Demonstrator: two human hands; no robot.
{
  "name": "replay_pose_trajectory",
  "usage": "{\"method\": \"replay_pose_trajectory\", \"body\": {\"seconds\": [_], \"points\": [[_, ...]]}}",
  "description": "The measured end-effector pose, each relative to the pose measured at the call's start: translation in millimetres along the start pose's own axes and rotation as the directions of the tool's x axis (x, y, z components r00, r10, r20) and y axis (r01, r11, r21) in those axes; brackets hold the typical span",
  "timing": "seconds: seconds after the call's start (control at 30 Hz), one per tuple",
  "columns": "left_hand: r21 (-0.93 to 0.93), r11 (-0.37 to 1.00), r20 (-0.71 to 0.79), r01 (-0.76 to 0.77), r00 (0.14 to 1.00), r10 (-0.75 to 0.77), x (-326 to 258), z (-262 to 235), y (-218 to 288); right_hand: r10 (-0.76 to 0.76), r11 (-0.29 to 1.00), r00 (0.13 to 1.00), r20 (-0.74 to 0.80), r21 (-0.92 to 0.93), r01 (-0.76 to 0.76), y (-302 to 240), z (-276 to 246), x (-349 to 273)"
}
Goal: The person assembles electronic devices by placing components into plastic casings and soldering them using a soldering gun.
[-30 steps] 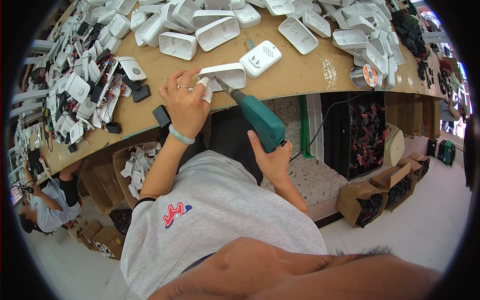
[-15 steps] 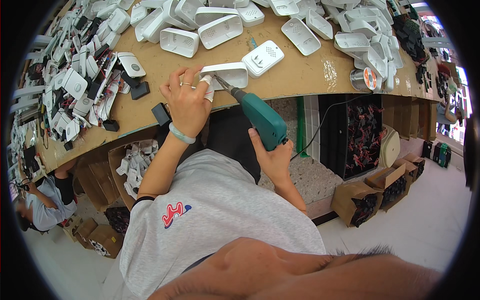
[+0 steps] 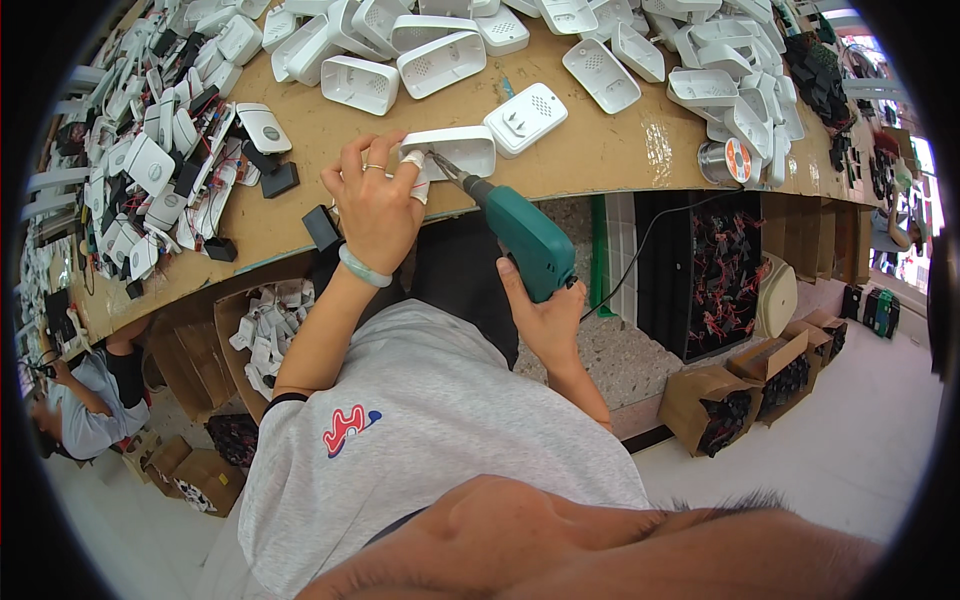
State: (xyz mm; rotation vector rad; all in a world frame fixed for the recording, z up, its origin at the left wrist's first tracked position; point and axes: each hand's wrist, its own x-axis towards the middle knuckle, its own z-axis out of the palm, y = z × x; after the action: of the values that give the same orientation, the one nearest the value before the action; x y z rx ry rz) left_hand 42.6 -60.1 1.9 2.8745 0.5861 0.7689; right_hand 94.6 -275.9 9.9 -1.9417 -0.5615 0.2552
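Far left: heap of white plastic casings with red wires and black parts (image 3: 150, 190), piled along the tabletop (image 3: 600, 160) edge.

Left of centre: small black rectangular block (image 3: 322, 227) at the tabletop's near edge, just beside the left wrist.

Centre: left hand (image 3: 375, 205), ringed, a pale green bangle at the wrist. Its fingers (image 3: 412, 165) press down, held together, on the left end of an open white rectangular plastic housing shell (image 3: 455, 150). The shell lies on the tabletop near the front edge, long axis running left to right.

Right of centre: teal pistol-shaped electric screwdriver (image 3: 525, 240), gripped by the right hand (image 3: 545, 325), fingers wrapped shut around the handle below the tabletop edge. The tool slants up and left; its bit meets the shell beside the left fingertips. The left hand is nearer the shell.

Right: solder wire spool (image 3: 728, 160) and more white shells (image 3: 740, 100).
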Motion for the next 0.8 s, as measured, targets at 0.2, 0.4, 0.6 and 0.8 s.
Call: {"method": "replay_pose_trajectory", "body": {"seconds": [0.2,0.4,0.6,0.8], "points": [[0.004,1.0,-0.002,0.004,1.0,-0.004,0.0,0.1,0.4,0.005,1.0,1.0,0.004,0.017,-0.006,0.2,-1.7,-2.6],[0.008,1.0,0.011,0.001,1.0,-0.001,0.0,-0.5,0.1,0.045,0.999,0.999,0.023,0.0,-0.045,0.9,-4.9,-6.5],[0.023,1.0,0.022,0.003,1.0,-0.003,0.4,-2.5,1.2,0.065,0.995,0.997,-0.049,0.075,-0.061,2.4,-7.5,-13.1],[0.057,0.998,0.05,0.017,0.999,-0.019,1.1,-6.2,4.3,0.129,0.984,0.989,-0.069,0.13,-0.119,-2.2,-11.9,-17.3]]}}
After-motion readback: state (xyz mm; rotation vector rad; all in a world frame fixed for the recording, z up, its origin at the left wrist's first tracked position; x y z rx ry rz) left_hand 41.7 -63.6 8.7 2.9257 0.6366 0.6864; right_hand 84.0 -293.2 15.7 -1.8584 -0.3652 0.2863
